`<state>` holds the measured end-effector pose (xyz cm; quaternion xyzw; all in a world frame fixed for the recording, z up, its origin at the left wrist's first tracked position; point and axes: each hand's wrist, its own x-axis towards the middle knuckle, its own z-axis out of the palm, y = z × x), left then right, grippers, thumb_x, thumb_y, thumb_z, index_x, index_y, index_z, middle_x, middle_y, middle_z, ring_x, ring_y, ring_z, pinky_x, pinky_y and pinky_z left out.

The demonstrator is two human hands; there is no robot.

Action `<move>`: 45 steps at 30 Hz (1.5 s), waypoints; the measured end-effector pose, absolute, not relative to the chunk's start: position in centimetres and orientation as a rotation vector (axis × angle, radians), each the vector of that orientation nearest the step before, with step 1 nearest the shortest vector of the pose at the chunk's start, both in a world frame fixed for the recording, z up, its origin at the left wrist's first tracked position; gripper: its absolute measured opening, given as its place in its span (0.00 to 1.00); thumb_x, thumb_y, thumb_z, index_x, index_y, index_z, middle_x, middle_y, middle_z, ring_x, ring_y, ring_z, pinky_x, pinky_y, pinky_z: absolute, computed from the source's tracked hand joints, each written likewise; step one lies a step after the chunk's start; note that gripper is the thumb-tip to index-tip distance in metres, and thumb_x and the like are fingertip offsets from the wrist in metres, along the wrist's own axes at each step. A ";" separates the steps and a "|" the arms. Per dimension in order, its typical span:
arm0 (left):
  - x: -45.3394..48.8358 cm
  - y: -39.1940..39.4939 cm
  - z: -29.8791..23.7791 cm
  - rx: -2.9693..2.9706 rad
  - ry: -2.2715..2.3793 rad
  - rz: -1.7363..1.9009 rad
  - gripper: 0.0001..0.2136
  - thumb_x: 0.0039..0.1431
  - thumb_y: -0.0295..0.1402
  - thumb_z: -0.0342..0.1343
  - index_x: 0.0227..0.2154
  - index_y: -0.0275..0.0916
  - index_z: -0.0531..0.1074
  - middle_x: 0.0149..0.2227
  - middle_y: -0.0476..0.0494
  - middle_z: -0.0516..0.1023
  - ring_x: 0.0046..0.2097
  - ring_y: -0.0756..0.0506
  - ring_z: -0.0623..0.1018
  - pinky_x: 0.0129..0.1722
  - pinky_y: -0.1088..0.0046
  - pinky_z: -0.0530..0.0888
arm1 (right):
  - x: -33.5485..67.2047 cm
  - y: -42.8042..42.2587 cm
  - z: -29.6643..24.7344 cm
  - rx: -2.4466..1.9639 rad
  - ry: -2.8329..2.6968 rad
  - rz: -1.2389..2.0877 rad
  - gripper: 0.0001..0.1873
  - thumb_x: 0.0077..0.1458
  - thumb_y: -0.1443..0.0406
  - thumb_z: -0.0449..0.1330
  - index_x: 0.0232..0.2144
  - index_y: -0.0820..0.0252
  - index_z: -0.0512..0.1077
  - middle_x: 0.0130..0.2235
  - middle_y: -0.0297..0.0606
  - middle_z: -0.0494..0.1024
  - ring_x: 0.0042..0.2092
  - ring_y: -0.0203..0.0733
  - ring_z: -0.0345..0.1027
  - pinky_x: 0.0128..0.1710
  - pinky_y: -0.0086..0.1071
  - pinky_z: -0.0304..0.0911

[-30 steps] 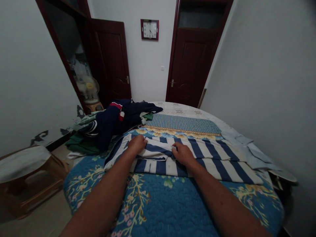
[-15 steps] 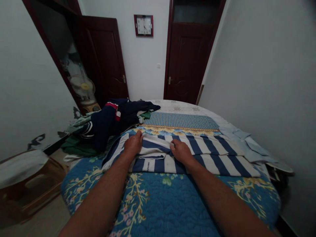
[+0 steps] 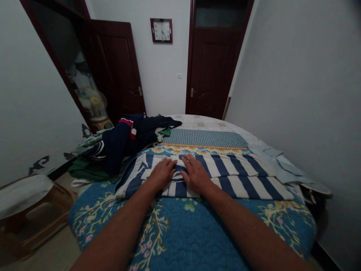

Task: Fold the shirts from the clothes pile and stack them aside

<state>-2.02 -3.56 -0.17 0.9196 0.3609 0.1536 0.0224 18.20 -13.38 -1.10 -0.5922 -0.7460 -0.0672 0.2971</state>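
A blue-and-white striped garment [image 3: 234,167] lies flattened in a long strip across the bed. My left hand [image 3: 164,173] rests palm down on its left half, fingers stretched out and pointing toward the far side. Close beside it, my right hand [image 3: 195,172] presses on the same cloth with its fingers spread. A narrow gap separates the two hands, and creased fabric shows in it. The cloth directly under both palms is hidden.
A heap of dark clothes [image 3: 124,141] lies on the left of the bed. Light blue folded cloth [image 3: 287,165] sits at the right edge. The blue floral quilt [image 3: 197,233] spreads in front. A stool [image 3: 28,199] stands at the lower left, below the bed's level.
Both hands have released the pinched cloth and now lie flat on it, closer together. The raised fold between them has gone down. The view has shifted slightly.
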 end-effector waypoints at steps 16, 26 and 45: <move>-4.5 -5.4 -0.5 2.747 1.517 0.149 0.46 0.69 0.64 0.45 0.76 0.32 0.56 0.78 0.24 0.54 0.79 0.27 0.53 0.75 0.39 0.48 | 17.1 -15.8 0.1 -1.832 -2.285 0.209 0.37 0.73 0.41 0.48 0.77 0.39 0.56 0.80 0.40 0.46 0.80 0.65 0.35 0.76 0.64 0.33; -3.9 -6.2 0.8 2.800 1.592 0.323 0.32 0.76 0.49 0.44 0.73 0.34 0.64 0.76 0.27 0.60 0.78 0.29 0.57 0.74 0.38 0.53 | 18.4 -17.6 0.1 -1.825 -2.298 0.329 0.32 0.73 0.44 0.51 0.75 0.33 0.58 0.81 0.38 0.41 0.80 0.64 0.29 0.75 0.67 0.32; -0.6 -6.1 -1.3 2.783 1.479 0.275 0.36 0.73 0.57 0.42 0.75 0.40 0.61 0.77 0.26 0.57 0.78 0.25 0.55 0.72 0.33 0.52 | 18.3 -15.0 -0.6 -1.578 -1.956 -0.019 0.28 0.75 0.58 0.51 0.70 0.60 0.68 0.73 0.49 0.65 0.77 0.51 0.49 0.77 0.55 0.43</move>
